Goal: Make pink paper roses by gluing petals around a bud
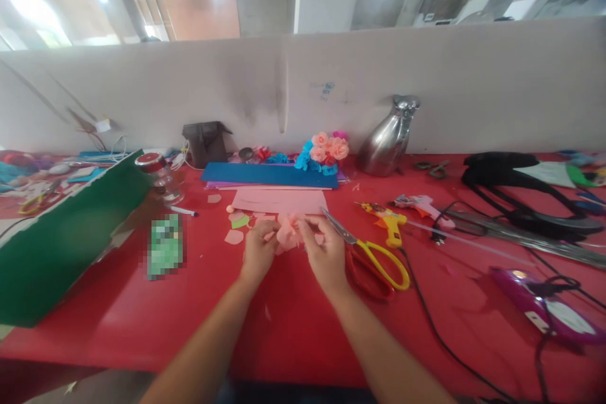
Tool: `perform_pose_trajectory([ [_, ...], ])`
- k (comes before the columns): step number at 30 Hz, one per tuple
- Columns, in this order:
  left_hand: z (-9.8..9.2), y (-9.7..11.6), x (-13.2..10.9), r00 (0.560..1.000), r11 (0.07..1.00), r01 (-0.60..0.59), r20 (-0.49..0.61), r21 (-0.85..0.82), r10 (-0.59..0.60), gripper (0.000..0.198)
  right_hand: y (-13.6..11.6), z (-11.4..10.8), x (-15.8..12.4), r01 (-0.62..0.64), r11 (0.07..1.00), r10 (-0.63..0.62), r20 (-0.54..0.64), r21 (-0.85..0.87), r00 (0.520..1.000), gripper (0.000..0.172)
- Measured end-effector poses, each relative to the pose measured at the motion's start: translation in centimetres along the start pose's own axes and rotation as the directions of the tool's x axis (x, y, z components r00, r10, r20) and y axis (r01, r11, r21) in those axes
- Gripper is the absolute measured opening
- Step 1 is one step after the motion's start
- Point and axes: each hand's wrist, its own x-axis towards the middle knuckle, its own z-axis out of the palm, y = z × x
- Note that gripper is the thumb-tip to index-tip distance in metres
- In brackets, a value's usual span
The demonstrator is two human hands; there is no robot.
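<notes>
Between my two hands is a pink paper flower (288, 235), held just above the red table (293, 328). My left hand (260, 246) pinches its left side with thumb and fingers. From the right, my right hand (326, 249) grips the flower's edge between thumb and fingertips. Cut pink paper petals (234, 237) and a light green paper piece (241, 221) lie beside my left hand. Behind the flower rests a pink paper sheet (279, 200). Scissors (374, 259) with yellow and red handles lie right of my right hand, blades pointing toward the sheet.
A yellow glue gun (392, 227) and a pink glue gun (426, 207) with cords lie to the right. Farther back stand a steel jug (388, 139), a bunch of paper flowers (329, 148) and blue paper (265, 175). A jar (161, 180) and green board (80, 233) stand left.
</notes>
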Motion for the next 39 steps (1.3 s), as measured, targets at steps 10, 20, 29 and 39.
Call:
perform_pose_trajectory([
  [10,0.4,0.4,0.1,0.975,0.841,0.218,0.074,-0.495,-0.209,0.008,0.2,-0.1,0.0,-0.077,0.992,0.080,-0.036,0.096,0.996,0.018],
  [20,0.7,0.5,0.2,0.948,0.727,0.308,0.131,-0.613,-0.291,0.016,0.7,0.3,-0.1,-0.106,0.992,0.098,0.109,0.071,0.989,0.019],
  [29,0.4,-0.1,0.2,0.939,0.780,0.320,0.070,-0.538,-0.337,0.017,0.8,0.4,-0.1,-0.122,0.989,0.117,0.064,0.081,0.991,0.018],
  [39,0.6,0.2,-0.5,0.954,0.836,0.300,0.143,-0.460,-0.264,0.018,0.3,0.3,-0.1,-0.116,0.991,0.103,0.174,0.061,0.979,0.017],
])
